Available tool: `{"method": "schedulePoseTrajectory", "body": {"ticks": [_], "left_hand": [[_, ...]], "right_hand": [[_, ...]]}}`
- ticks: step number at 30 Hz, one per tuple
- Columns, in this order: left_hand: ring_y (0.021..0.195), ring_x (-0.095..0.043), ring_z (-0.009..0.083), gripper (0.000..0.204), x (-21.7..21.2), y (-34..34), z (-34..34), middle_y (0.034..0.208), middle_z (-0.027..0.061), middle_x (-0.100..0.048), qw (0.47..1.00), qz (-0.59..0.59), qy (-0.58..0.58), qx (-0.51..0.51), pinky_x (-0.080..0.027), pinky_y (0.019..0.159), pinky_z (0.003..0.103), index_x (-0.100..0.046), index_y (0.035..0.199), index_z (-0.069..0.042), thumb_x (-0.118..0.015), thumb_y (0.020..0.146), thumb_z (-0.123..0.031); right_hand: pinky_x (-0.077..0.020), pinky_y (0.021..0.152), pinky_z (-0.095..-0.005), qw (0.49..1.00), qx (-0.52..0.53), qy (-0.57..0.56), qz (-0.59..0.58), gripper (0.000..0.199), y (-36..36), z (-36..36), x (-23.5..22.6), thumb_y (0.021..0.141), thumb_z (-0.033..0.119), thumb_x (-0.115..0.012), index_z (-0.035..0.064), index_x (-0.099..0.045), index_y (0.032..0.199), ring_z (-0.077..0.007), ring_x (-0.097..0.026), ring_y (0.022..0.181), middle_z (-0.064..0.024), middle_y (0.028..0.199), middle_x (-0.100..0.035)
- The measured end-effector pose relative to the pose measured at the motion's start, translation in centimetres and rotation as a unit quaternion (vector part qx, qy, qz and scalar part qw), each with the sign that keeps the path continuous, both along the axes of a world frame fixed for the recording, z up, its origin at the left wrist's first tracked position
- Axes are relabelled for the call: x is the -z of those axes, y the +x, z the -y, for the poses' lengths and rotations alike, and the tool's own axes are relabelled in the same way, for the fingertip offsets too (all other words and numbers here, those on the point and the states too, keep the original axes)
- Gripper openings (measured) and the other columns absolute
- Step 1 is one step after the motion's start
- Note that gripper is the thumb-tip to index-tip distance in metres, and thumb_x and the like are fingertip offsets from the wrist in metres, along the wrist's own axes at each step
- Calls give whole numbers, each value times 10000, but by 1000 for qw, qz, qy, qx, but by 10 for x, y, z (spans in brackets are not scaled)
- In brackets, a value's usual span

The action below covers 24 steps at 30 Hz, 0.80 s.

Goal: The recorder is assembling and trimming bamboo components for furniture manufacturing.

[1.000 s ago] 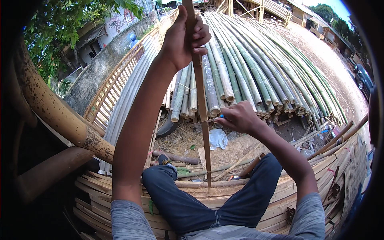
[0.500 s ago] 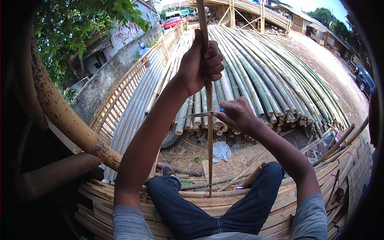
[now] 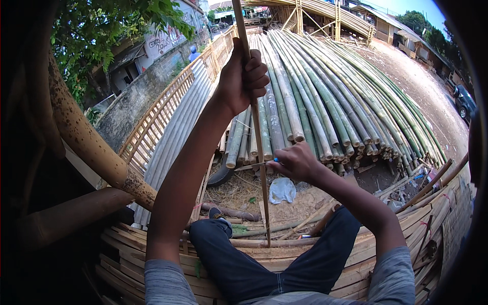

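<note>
My left hand [image 3: 243, 79] is wrapped round the upper part of a long, narrow bamboo strip [image 3: 263, 198]. The strip stands nearly upright in front of me, leaning a little left at the top, with its lower end down between my knees by the stacked slats. Closed on the blue handle of a knife [image 3: 252, 165], my right hand [image 3: 296, 161] is beside the strip below the left one. The blade lies across the strip, its tip pointing left. Most of the handle is hidden inside my fingers.
A big pile of green bamboo poles [image 3: 315, 96] fills the ground ahead. Bamboo slats [image 3: 300, 264] are stacked under and around my legs. A thick spotted bamboo pole [image 3: 84, 140] curves along the left. A white plastic bag [image 3: 282, 190] and a tyre [image 3: 221, 174] lie on the ground.
My right hand and the knife have moved down along the strip. My left hand and the strip's top have shifted slightly left, still gripped.
</note>
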State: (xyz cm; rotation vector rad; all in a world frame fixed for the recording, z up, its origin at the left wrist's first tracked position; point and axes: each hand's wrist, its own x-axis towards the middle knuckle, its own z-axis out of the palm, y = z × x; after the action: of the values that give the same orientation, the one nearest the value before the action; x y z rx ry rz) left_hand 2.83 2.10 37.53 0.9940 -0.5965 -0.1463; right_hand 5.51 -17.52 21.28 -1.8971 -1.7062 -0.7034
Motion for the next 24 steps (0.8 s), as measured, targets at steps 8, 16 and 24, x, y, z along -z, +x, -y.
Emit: {"method": "schedulePoseTrajectory", "body": {"ticks": [8, 16, 24], "left_hand": [[428, -167, 60, 523, 3, 4, -5, 525, -53, -192, 985, 27, -46, 162, -150, 366, 231, -342, 682, -143, -325, 961, -585], [409, -151, 56, 504, 2, 0, 7, 516, -51, -194, 976, 37, -74, 200, -118, 349, 224, -333, 686, -139, -298, 988, -541], [406, -155, 60, 496, 1, -5, 4, 513, -48, -203, 980, 50, -64, 181, -131, 343, 218, -330, 693, -135, -292, 994, -527]], "right_hand": [[-348, 352, -361, 998, -5, 20, 62, 452, -7, 5, -15, 876, 472, -598, 123, -498, 607, -220, -504, 360, -45, 451, -496], [-348, 403, -410, 992, 13, 83, -96, 421, -12, 4, -22, 879, 344, -627, 91, -442, 598, -285, -500, 392, -87, 441, -438], [-336, 389, -378, 999, 22, 46, -2, 455, -14, 1, -56, 850, 378, -656, 95, -413, 589, -258, -464, 385, -52, 468, -429]]}}
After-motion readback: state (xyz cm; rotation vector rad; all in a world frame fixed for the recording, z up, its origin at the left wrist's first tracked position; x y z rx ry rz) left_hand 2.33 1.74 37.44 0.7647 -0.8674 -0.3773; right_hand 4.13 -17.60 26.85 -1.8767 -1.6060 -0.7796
